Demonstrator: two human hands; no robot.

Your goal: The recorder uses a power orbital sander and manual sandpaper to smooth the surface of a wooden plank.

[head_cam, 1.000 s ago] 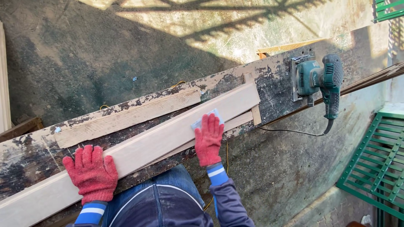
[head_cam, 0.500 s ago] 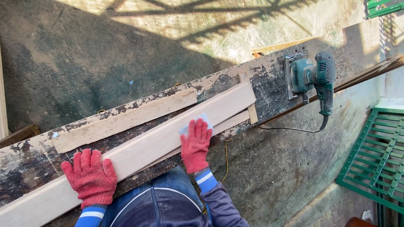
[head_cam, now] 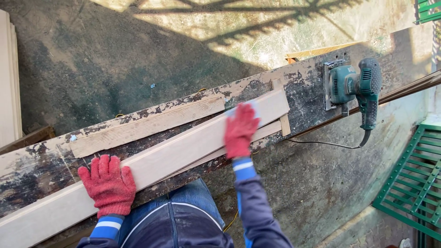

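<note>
Red-gloved left hand (head_cam: 109, 184) lies flat, fingers spread, on the near end of the pale plank (head_cam: 183, 149). Right hand (head_cam: 240, 130) presses a sanding pad (head_cam: 251, 108) near the plank's far end, fingers out flat but blurry. Green sander (head_cam: 354, 85) sits just past that end on the bench (head_cam: 32, 172).

No packages, signs or screens in view; only a small dark maker's label on the green sander (head_cam: 353, 85) body (too small to make out)
</note>
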